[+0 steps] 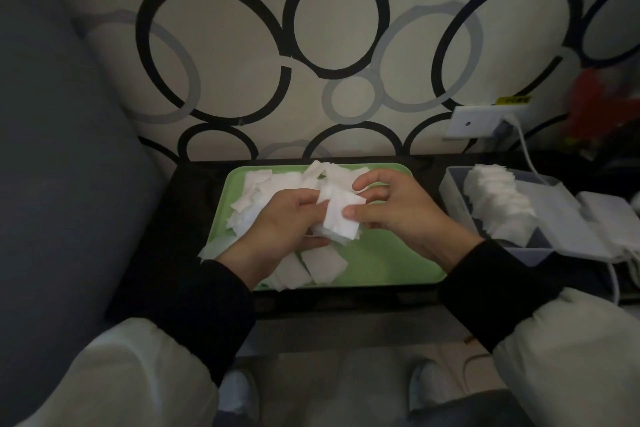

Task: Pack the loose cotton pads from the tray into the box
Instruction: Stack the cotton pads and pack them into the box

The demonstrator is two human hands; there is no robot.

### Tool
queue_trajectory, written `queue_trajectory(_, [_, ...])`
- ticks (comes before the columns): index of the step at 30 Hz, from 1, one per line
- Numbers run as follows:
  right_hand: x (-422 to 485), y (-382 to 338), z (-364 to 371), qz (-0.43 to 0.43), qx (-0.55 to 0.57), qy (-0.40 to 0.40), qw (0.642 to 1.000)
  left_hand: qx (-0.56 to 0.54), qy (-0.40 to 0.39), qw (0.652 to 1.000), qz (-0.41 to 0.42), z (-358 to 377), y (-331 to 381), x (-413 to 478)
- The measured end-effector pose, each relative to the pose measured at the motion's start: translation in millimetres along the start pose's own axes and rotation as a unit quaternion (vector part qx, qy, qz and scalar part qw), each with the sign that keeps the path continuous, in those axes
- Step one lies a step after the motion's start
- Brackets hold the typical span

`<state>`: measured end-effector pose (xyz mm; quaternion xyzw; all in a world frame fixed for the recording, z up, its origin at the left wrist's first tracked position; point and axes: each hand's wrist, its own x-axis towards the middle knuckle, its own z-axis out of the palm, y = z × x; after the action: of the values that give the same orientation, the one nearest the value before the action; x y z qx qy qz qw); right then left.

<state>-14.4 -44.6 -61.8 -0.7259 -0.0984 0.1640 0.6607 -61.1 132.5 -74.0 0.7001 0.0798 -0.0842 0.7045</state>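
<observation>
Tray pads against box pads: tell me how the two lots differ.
The tray pads lie scattered at odd angles, overlapping on the green tray; the box pads sit packed in one tidy row inside the box. The left hand and right hand hold a few tray pads; no hand touches the box pads. Both lots are white and squarish.

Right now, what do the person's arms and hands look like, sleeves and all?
Both the left hand and right hand are bare: no gloves, and no ring or watch shows. Each forearm is covered by a long black cuff, which emerges from a puffy off-white jacket sleeve above it.
</observation>
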Motion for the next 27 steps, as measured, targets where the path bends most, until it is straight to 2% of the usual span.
queue_trajectory(7, [0, 4, 4, -0.004, -0.050, 0.011, 0.999, 0.016, 0.006, 1.000, -0.008, -3, 1, -2])
queue_trajectory(12, [6, 13, 17, -0.021, -0.147, 0.049, 0.988, -0.003, 0.018, 1.000, -0.023, -12, 0, -5])
queue_trajectory(14, [10, 17, 20, -0.048, -0.255, 0.050, 0.964, 0.039, 0.020, 0.999, 0.014, -17, -2, -7])
queue_trajectory(16, [12, 17, 20, -0.037, -0.346, 0.000, 0.937, 0.060, 0.064, 0.995, 0.040, -24, -6, -5])
queue_trajectory(20, [13, 23, 15, 0.014, -0.431, -0.053, 0.901, 0.082, 0.136, 0.986, 0.048, -36, -8, 1])
queue_trajectory(27, [14, 40, 45, 0.080, -0.550, -0.046, 0.830, 0.088, 0.132, 0.986, 0.051, -43, -10, 3])
